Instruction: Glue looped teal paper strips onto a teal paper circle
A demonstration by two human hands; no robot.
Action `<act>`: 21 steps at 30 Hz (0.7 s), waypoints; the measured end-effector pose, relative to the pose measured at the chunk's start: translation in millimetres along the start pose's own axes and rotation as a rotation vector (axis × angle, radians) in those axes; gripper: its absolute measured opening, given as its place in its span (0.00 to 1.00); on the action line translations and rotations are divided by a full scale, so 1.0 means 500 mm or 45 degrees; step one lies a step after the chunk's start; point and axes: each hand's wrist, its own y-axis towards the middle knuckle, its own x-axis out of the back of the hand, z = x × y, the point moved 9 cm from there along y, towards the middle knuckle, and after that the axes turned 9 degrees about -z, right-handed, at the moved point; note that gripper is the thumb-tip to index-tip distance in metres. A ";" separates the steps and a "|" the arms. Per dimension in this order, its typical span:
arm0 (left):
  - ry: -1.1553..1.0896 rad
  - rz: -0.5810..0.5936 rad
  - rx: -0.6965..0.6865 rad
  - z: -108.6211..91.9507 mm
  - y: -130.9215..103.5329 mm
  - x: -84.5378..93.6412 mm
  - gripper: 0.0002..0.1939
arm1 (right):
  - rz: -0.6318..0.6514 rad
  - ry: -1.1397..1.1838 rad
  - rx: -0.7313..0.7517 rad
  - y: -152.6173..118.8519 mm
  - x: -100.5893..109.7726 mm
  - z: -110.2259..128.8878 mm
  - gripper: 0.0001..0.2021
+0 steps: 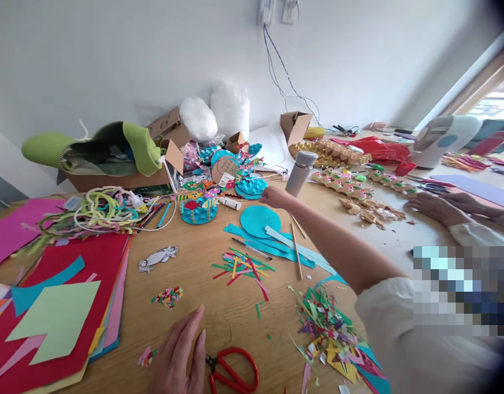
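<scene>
My right arm stretches across the table, and my right hand (274, 197) is closed at the edge of a blue ruffled paper disc (252, 187); what its fingertips pinch, if anything, is too small to make out. Just in front of it lies a flat blue paper circle (260, 220) over blue paper strips (252, 241). Near the front edge my left hand (178, 355) rests with fingers stretched out, holding nothing, beside red-handled scissors (237, 372). Thin coloured paper strips (243, 268), a paper penguin cutout (158, 259) and a small heap of paper bits (168, 296) lie between the hands.
Coloured paper sheets (67, 328) are stacked at left, with tangled pipe cleaners (99, 210) behind. A grey bottle (300, 174) stands beyond my right arm. Paper scraps (325, 323) lie at front right. At far right are another person's hands (440, 208).
</scene>
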 end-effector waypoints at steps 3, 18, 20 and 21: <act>-0.032 -0.001 -0.021 -0.009 0.004 0.007 0.17 | 0.085 -0.093 -0.153 -0.066 0.000 -0.139 0.16; 0.016 -0.058 -0.035 -0.021 0.014 0.011 0.14 | 0.111 -0.082 -0.452 -0.170 -0.085 -0.278 0.18; 0.011 -0.053 -0.026 -0.020 0.014 0.011 0.14 | 0.055 -0.074 -0.463 -0.176 -0.084 -0.270 0.20; 0.008 -0.046 -0.025 -0.021 0.014 0.009 0.14 | 0.022 -0.070 -0.458 -0.181 -0.083 -0.262 0.22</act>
